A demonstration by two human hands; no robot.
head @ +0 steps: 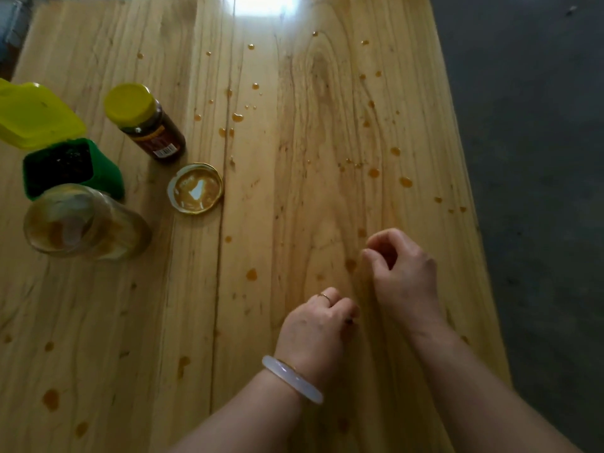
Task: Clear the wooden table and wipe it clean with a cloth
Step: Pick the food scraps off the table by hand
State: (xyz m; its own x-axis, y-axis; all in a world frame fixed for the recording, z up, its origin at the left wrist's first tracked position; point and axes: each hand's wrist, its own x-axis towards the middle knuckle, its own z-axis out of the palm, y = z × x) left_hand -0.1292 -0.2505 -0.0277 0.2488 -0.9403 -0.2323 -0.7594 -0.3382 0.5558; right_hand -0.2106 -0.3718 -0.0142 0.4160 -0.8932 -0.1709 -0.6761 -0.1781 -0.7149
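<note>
The wooden table (261, 223) is dotted with several amber sticky drops (251, 274). At its left stand a dark jar with a yellow lid (147, 125), an open glass jar smeared with amber residue (81, 220), its loose metal lid lying inside-up (195, 188), a green container of dark contents (70, 168) and a yellow plastic lid (32, 116). My left hand (315, 331), with a ring and a pale bangle, hovers with curled fingers holding nothing. My right hand (400, 266) is loosely curled and holds nothing, over the table's right part. No cloth is in view.
The table's right edge (470, 204) drops to a dark grey floor (539, 158). Bright glare lies on the far middle of the tabletop (261, 4).
</note>
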